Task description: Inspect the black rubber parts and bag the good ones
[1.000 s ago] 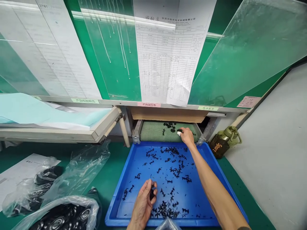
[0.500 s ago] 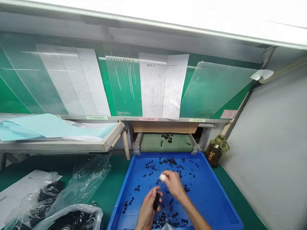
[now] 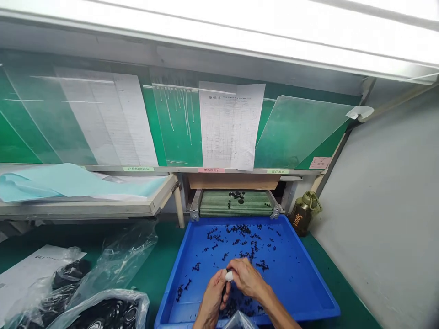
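Low over the blue tray [image 3: 308, 288], my left hand [image 3: 214, 294] has its fingers wrapped round a black part [image 3: 224, 290], mostly hidden by them. My right hand [image 3: 245, 278] meets it from the right, with white material [image 3: 229, 276] on or between its fingertips. The white bit is against the left thumb and the top of the black part. Many small black pieces [image 3: 243, 229] lie scattered over the tray floor, thickest near the back and below my hands.
A green ribbed conveyor [image 3: 219, 208] holding black parts ends at the tray's back edge. At right stands a dark bottle [image 3: 302, 219]. Clear bags of black parts [image 3: 109, 313] lie at left, below a shelf [image 3: 151, 205]. A clear bag [image 3: 240, 320] is at the tray's front.
My right hand has moved down and left, bringing the white material against my left hand. My left hand has turned slightly and still holds the black part. The view has shifted a little.
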### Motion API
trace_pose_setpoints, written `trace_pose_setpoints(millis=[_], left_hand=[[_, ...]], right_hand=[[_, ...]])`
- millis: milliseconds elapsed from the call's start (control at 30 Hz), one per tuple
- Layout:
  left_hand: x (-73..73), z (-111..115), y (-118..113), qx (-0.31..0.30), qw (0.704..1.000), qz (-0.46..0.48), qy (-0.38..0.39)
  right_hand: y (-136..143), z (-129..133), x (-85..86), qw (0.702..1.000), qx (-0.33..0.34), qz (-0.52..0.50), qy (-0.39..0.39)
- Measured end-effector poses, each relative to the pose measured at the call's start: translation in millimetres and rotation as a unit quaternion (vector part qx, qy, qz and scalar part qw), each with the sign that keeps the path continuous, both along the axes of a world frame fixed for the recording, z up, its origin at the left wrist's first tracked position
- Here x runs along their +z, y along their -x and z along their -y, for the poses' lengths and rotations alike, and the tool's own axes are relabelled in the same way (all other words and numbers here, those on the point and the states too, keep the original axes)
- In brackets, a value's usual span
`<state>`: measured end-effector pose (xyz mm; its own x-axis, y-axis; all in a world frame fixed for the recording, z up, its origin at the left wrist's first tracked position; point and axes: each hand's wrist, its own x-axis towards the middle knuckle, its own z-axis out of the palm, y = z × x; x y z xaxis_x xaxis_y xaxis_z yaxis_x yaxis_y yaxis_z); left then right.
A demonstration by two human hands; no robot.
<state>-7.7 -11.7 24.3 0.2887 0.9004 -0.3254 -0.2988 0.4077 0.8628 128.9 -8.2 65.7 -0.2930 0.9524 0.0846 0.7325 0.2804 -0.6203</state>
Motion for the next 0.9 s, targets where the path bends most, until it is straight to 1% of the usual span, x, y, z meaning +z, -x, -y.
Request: trace_pose_setpoints(millis=[100, 200, 300, 333, 400, 433, 467, 533, 600, 667, 733, 800, 867, 900], left_hand=[[-3.1, -1.7, 1.0, 0.013, 1.000, -0.006, 0.018], [-9.0, -3.5, 0.9, 0.031, 0.999, -0.016, 0.021], [-11.3, -4.3, 0.8, 0.053, 0.998, -0.022, 0.021], [-10.5, -4.4, 1.2, 0.057, 0.998, -0.013, 0.025], [-6.1, -4.5, 2.6, 0.061, 0.997, 0.011, 0.039], [-2.9, -4.6, 3.6, 0.063, 0.997, 0.024, 0.046], [0.8, -4.7, 4.6, 0.067, 0.995, 0.038, 0.057], [8.2, -5.1, 6.7, 0.081, 0.991, 0.063, 0.087], [13.9, -5.6, 8.7, 0.107, 0.983, 0.088, 0.117], [16.2, -6.5, 10.4, 0.137, 0.974, 0.111, 0.143], [15.1, -7.9, 11.9, 0.154, 0.967, 0.132, 0.157], [12.0, -9.5, 13.1, 0.158, 0.964, 0.140, 0.161], [9.3, -10.9, 13.6, 0.158, 0.966, 0.133, 0.153], [8.7, -11.4, 13.5, 0.159, 0.968, 0.128, 0.145]], right_hand=[[8.0, -7.8, -13.4, 1.000, -0.008, -0.010, -0.020], [16.6, -17.3, -24.7, 1.000, -0.018, -0.012, -0.016], [12.2, -32.4, -25.5, 1.000, -0.009, -0.008, -0.005], [6.2, -40.4, -22.3, 1.000, -0.010, -0.005, -0.007], [-11.8, -62.9, -10.8, 0.999, -0.043, 0.003, -0.024], [-22.4, -77.3, -3.2, 0.996, -0.081, 0.007, -0.043], [-32.7, -93.2, 5.1, 0.989, -0.131, 0.011, -0.064], [-49.9, -126.7, 20.8, 0.973, -0.210, 0.016, -0.093], [-59.4, -157.4, 32.1, 0.959, -0.264, 0.020, -0.104], [-61.8, -180.6, 37.4, 0.950, -0.294, 0.024, -0.102], [-60.2, -194.3, 38.5, 0.947, -0.306, 0.028, -0.096], [-57.7, -197.9, 38.4, 0.947, -0.306, 0.032, -0.094], [-55.0, -190.7, 38.8, 0.952, -0.287, 0.034, -0.100], [-52.9, -182.7, 39.1, 0.957, -0.268, 0.035, -0.104]])
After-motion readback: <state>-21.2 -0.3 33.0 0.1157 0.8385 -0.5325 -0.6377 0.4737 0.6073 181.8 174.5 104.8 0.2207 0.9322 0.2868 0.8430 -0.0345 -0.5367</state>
